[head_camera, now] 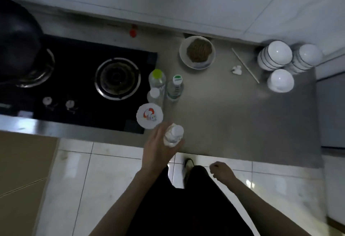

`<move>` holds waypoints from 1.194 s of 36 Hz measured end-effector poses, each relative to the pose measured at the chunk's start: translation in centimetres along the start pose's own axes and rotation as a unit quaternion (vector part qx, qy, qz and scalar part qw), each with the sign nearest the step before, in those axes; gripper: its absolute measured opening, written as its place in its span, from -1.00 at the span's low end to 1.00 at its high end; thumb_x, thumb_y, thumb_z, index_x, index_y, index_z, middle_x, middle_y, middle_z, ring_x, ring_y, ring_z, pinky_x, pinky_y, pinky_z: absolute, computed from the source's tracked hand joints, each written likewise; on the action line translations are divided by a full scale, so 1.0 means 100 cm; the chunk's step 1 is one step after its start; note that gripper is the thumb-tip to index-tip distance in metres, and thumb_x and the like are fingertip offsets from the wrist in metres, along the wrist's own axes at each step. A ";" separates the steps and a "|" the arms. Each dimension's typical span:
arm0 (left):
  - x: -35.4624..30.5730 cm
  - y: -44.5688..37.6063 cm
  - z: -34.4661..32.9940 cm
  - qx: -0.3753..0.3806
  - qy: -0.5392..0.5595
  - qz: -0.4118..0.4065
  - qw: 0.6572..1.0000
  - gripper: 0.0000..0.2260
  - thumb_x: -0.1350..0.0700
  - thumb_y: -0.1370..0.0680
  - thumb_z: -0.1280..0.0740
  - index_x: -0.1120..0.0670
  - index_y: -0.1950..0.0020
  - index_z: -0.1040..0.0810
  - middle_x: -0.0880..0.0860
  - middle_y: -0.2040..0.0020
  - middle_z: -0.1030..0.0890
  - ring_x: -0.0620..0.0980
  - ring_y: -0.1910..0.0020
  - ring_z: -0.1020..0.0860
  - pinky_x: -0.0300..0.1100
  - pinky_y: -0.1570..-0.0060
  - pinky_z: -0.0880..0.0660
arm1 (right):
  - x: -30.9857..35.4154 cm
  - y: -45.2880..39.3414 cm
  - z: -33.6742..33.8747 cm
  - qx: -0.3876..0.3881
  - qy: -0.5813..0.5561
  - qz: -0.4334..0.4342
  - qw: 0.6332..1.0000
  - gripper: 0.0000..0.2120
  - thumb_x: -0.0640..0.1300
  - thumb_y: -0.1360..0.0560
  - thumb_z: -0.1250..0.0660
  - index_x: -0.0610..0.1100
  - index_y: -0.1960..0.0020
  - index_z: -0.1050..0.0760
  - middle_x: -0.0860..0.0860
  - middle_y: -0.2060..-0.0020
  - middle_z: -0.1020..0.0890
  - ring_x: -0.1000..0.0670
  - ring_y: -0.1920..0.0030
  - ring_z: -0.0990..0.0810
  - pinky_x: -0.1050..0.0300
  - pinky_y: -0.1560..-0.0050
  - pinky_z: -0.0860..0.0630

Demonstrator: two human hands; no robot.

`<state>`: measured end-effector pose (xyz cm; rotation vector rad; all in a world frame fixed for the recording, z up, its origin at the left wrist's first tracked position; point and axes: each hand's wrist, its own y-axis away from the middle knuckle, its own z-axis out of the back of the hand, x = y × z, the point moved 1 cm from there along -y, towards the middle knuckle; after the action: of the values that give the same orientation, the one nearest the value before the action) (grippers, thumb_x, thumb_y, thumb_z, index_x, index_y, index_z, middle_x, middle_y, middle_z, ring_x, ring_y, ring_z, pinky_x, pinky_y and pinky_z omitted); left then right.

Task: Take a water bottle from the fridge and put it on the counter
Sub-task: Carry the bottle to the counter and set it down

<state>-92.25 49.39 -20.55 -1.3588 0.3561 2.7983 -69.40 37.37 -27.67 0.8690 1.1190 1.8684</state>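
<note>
While the left hand [158,142] wraps its fingers [178,143] around the water bottle [173,135], the bottle stands upright – cap up – over the near edge of the worktop [233,116], bare steel just beyond; the right hand [222,172] hangs empty, loosely curled.

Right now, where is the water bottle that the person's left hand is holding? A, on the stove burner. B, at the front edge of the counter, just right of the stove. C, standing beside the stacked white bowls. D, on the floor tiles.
B: the left hand grips the water bottle at the counter's front edge, right of the stove.
</note>
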 end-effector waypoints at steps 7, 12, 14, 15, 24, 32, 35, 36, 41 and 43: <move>-0.036 -0.040 -0.019 -0.011 -0.026 -0.041 0.999 -0.50 -0.06 -0.44 -0.55 -0.09 -0.30 -0.42 -0.08 -0.17 -0.65 -0.07 -0.03 -0.65 -0.29 0.14 -0.46 | -0.010 0.003 -0.010 0.005 -0.040 -0.025 0.999 -0.83 -0.23 -0.58 -0.21 -0.12 0.19 -0.46 -0.09 0.22 -0.55 -0.06 0.17 -0.46 0.08 0.08 -0.35; -0.054 -0.061 -0.039 -0.036 -0.026 -0.004 0.999 -0.60 -0.04 -0.51 -0.51 -0.05 -0.24 -0.42 -0.04 -0.11 -0.66 -0.07 0.01 -0.63 -0.17 0.20 -0.56 | 0.003 -0.005 -0.012 0.009 -0.050 -0.017 0.999 -0.82 -0.23 -0.57 -0.20 -0.14 0.21 -0.42 -0.07 0.20 -0.53 -0.06 0.16 -0.46 0.13 0.07 -0.34; -0.058 -0.069 -0.047 -0.047 -0.014 0.011 0.999 -0.60 -0.02 -0.52 -0.50 -0.06 -0.25 -0.39 -0.03 -0.15 -0.66 -0.06 -0.06 -0.63 -0.19 0.14 -0.53 | 0.012 -0.009 -0.011 0.008 -0.046 -0.006 0.999 -0.79 -0.23 -0.57 -0.19 -0.16 0.24 -0.38 -0.11 0.22 -0.50 -0.07 0.17 -0.45 0.10 0.09 -0.33; -0.060 -0.073 -0.051 -0.054 -0.001 0.022 0.998 -0.59 0.00 -0.52 -0.50 -0.07 -0.26 -0.38 -0.03 -0.17 -0.65 -0.06 -0.08 -0.62 -0.19 0.10 -0.51 | 0.016 -0.011 -0.009 0.006 -0.050 -0.001 0.999 -0.79 -0.22 -0.58 -0.20 -0.19 0.23 -0.40 -0.14 0.20 -0.51 -0.10 0.15 -0.48 0.07 0.08 -0.37; -0.048 -0.092 -0.068 -0.115 0.080 0.090 0.986 -0.65 0.08 -0.54 -0.46 0.02 -0.26 -0.42 0.02 -0.12 -0.62 0.06 -0.05 -0.60 0.13 0.02 -0.63 | 0.014 -0.028 0.004 -0.009 -0.078 0.027 0.997 -0.70 -0.15 -0.63 -0.23 -0.41 0.06 -0.53 -0.16 0.19 -0.57 -0.12 0.12 -0.54 0.03 0.04 -0.43; -0.036 -0.094 -0.081 -0.135 0.048 0.101 0.984 -0.38 0.08 -0.48 -0.54 -0.02 -0.44 -0.31 0.05 -0.35 -0.54 0.11 -0.27 -0.57 0.06 -0.11 -0.61 | -0.018 -0.031 0.017 0.004 -0.037 0.033 0.999 -0.81 -0.23 -0.59 -0.19 -0.16 0.21 -0.33 -0.11 0.21 -0.44 -0.04 0.17 -0.40 0.09 0.11 -0.25; -0.033 -0.090 -0.086 -0.144 0.026 0.091 0.985 -0.36 0.07 -0.45 -0.57 -0.04 -0.40 -0.28 0.10 -0.32 -0.54 0.14 -0.25 -0.56 0.02 -0.07 -0.59 | -0.032 -0.031 0.019 0.005 -0.029 0.024 0.999 -0.82 -0.22 -0.60 -0.19 -0.16 0.18 -0.36 -0.08 0.18 -0.49 -0.06 0.14 -0.44 0.10 0.09 -0.30; -0.032 -0.089 -0.087 -0.144 0.013 0.080 0.986 -0.35 0.06 -0.45 -0.58 -0.03 -0.40 -0.28 0.12 -0.32 -0.54 0.15 -0.24 -0.56 -0.01 -0.06 -0.58 | -0.037 -0.031 0.019 0.005 -0.030 0.021 0.999 -0.82 -0.22 -0.60 -0.19 -0.16 0.18 -0.37 -0.08 0.17 -0.50 -0.07 0.14 -0.44 0.10 0.08 -0.30; -0.032 -0.085 -0.093 -0.137 -0.038 0.065 0.988 -0.36 -0.03 -0.52 -0.50 0.06 -0.49 -0.28 0.17 -0.46 -0.41 0.25 -0.39 -0.48 0.20 -0.22 -0.58 | -0.059 -0.031 0.021 0.000 -0.053 0.002 0.999 -0.80 -0.17 -0.62 -0.22 -0.26 0.05 -0.54 -0.19 -0.05 -0.67 -0.10 0.05 -0.56 0.08 0.02 -0.39; -0.034 -0.083 -0.095 -0.142 -0.041 0.059 0.987 -0.40 0.01 -0.58 -0.44 0.08 -0.53 -0.26 0.17 -0.52 -0.36 0.25 -0.47 -0.41 0.23 -0.28 -0.54 | -0.065 -0.030 0.020 0.000 -0.059 0.002 0.998 -0.80 -0.17 -0.62 -0.21 -0.25 0.07 -0.54 -0.17 -0.06 -0.67 -0.10 0.04 -0.57 0.09 0.00 -0.41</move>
<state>-81.86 55.84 -25.30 -1.2993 0.0364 3.0887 -63.87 33.40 -30.74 0.9691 1.0447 1.7957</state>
